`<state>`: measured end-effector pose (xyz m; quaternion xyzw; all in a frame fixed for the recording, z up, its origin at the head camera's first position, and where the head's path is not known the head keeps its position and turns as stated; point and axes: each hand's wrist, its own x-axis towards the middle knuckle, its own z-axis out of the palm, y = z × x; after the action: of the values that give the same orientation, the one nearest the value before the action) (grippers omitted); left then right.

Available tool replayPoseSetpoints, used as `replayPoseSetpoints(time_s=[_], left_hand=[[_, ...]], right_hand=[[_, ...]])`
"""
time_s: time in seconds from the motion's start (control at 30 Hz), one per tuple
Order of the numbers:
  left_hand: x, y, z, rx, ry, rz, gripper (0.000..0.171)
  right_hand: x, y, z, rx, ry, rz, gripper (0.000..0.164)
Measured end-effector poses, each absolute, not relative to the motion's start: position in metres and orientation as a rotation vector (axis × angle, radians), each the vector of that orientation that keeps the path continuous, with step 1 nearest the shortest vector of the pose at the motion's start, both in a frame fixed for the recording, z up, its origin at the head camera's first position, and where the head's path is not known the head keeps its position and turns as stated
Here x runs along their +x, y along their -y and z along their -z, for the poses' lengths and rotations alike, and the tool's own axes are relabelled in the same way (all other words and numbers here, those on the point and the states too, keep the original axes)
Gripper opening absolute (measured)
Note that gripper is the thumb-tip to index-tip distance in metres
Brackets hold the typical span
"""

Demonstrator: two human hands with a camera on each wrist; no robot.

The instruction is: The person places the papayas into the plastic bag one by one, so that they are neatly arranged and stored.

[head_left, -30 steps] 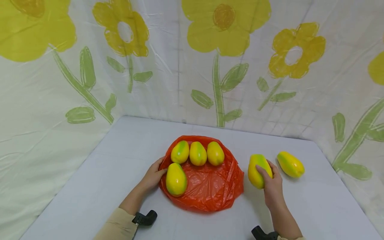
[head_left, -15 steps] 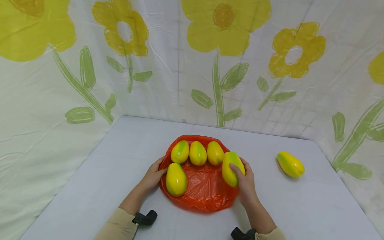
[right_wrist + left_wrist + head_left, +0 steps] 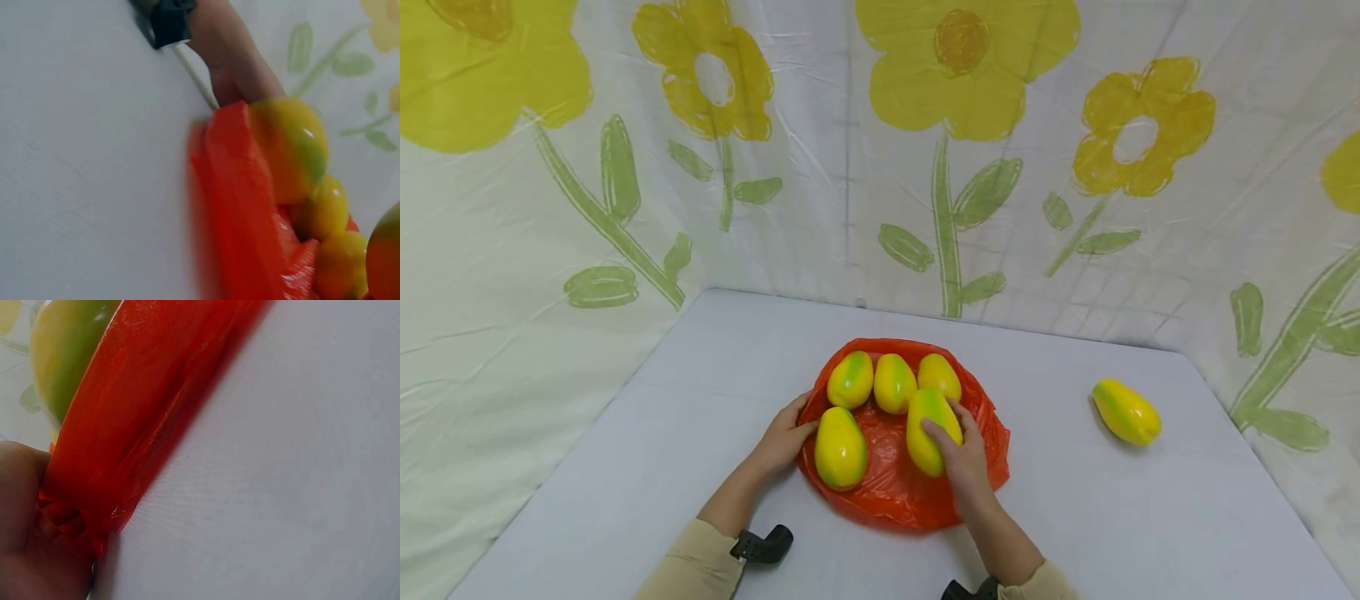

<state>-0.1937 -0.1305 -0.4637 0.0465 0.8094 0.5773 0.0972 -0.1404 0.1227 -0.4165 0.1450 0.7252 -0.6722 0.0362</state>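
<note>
A red plastic bag (image 3: 895, 492) lies spread wide at its mouth on the table. Three papayas, yellow with green streaks, line its far side, the middle one (image 3: 894, 384) among them; a larger papaya (image 3: 840, 448) sits at its left. My left hand (image 3: 785, 437) grips the bag's left rim, and the left wrist view shows the thumb and fingers around the red film (image 3: 125, 412). My right hand (image 3: 964, 458) holds another papaya (image 3: 931, 429) over the right half of the bag, overlapping the far right papaya (image 3: 939, 372) in the head view.
One more papaya (image 3: 1127, 411) lies on the white table (image 3: 1187, 517) to the right of the bag. Behind the table hangs a white sheet (image 3: 820, 208) printed with yellow flowers. Both wrists wear black camera mounts, such as the left mount (image 3: 763, 545).
My right hand has carried its papaya leftward from beside the bag to over the bag's inside. The left hand has stayed on the rim, and the other papayas have not moved.
</note>
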Motion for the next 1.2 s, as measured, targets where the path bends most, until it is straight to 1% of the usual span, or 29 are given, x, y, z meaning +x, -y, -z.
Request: replayPoseSetpoints(time_s=[0.3,0.5,1.1,1.2], left_hand=[[-0.193,0.129,0.462,0.118,-2.399,-1.695,0.053],[-0.196,0.131,0.468,0.145,-2.408,-1.697,0.053],[-0.197,0.133,0.47,0.15,-2.443,-1.666,0.053],[-0.197,0.133,0.469,0.154,-2.448,-1.66,0.053]], right_hand=[[-0.138,-0.102,0.433,0.35,-2.272,1.991,0.073],[-0.138,-0.092,0.44,0.347,-2.29,1.95,0.081],[-0.129,-0.081,0.442,0.35,-2.219,1.932,0.09],[-0.128,-0.081,0.441,0.341,-2.219,1.934,0.09]])
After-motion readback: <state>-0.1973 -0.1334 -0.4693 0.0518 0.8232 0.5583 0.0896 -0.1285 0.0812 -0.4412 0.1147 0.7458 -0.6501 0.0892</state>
